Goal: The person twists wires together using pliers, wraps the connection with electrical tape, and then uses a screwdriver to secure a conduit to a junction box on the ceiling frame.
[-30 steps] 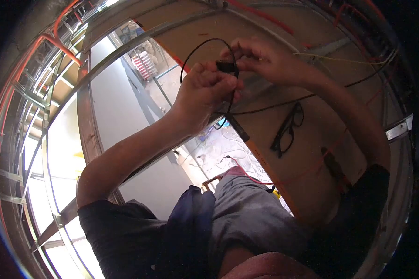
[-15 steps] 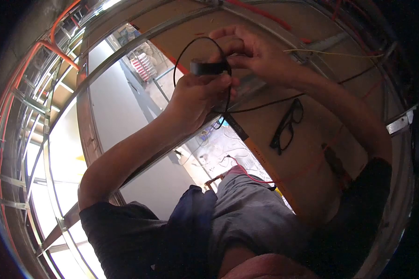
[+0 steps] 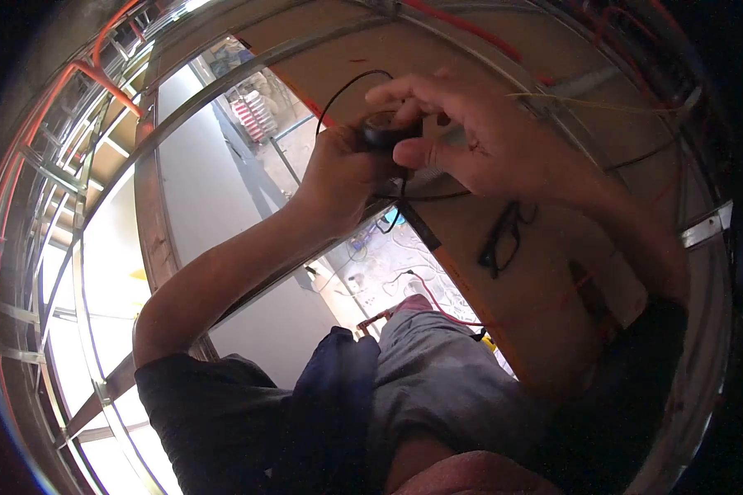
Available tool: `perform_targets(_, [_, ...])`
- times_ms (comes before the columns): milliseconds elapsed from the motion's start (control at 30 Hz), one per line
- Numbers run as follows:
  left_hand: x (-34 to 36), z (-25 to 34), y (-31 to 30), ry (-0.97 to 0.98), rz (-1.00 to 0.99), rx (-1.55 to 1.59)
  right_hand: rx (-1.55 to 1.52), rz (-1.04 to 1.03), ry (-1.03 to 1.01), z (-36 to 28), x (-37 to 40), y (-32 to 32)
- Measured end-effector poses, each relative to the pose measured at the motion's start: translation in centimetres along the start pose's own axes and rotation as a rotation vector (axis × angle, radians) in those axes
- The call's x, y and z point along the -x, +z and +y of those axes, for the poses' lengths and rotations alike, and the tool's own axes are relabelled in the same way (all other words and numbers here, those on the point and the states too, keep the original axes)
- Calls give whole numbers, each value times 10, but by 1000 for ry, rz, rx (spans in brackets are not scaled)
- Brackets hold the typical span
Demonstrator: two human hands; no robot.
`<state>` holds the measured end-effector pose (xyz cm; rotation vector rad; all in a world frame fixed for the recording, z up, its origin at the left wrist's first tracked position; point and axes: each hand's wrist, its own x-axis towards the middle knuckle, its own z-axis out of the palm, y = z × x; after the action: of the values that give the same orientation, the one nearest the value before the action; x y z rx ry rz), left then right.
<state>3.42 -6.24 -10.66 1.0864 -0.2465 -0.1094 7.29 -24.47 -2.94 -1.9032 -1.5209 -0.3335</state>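
Note:
Near the top centre, my left hand [image 3: 343, 169] is closed around a black cable [image 3: 332, 99] that loops above it and runs off to the right. A roll of black tape [image 3: 382, 132], dark and partly covered by fingers, sits at the top of that hand against the cable. From the right, my right hand [image 3: 458, 128] curves over the roll, its thumb below and its fingers above. The exact contact between fingers, tape and cable is in shadow.
Black-framed glasses [image 3: 504, 239] lie on the brown board [image 3: 470, 223] to the right. Metal framing bars [image 3: 305, 51] cross overhead. Orange conduit [image 3: 99, 78] runs along the left. A gap beside the board shows a cluttered floor [image 3: 396, 264] far below. A red cord [image 3: 433, 305] hangs there.
My right hand has come down and left from the cable loop, over the roll of tape. The roll has tilted and shifted slightly right. My left hand stays nearly in place.

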Motion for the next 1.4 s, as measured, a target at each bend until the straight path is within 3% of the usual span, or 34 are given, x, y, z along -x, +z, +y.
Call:
perform_targets(33, [1,3,2,-14,14,1,4,-1,3,-2,0,-4])
perform_targets(100, [2,4,2,-15,37,12,-165,-148,372,-6,-3,-19])
perform_targets(133, [2,5,1,-13,5,3,-160,-158,366,-7,-5,-25])
perform_targets(200, [3,6,1,-1,-21,1,191,-198,498,-8,-9,-33])
perform_targets(300, [5,8,5,20,-66,72,376,-183,310,-2,-6,-25])
perform_targets(400, [1,5,0,-13,-25,38,369,-172,189,5,-9,-20])
perform_targets(500, [-1,3,0,-7,23,21,162,-183,318,12,-9,-16])
perform_targets(733, [-1,-1,-1,-8,56,-44,202,-174,270,21,-7,-13])
perform_targets(833, [-2,-1,-1,13,22,-30,-32,-90,268,30,-1,-14])
perform_targets(900, [-3,-1,-1,31,-12,-43,-68,-160,393,26,0,-19])
perform_targets(1033, [-1,3,-2,47,-75,-44,-18,-98,265,36,5,-16])
perform_targets(1100, [0,3,-1,44,-100,-50,-145,-122,261,41,8,-15])
perform_targets(1200, [1,-4,0,34,-102,69,-260,-239,432,52,12,-12])
perform_targets(1400, [2,-4,-5,-105,-44,133,-442,-254,355,69,8,11])
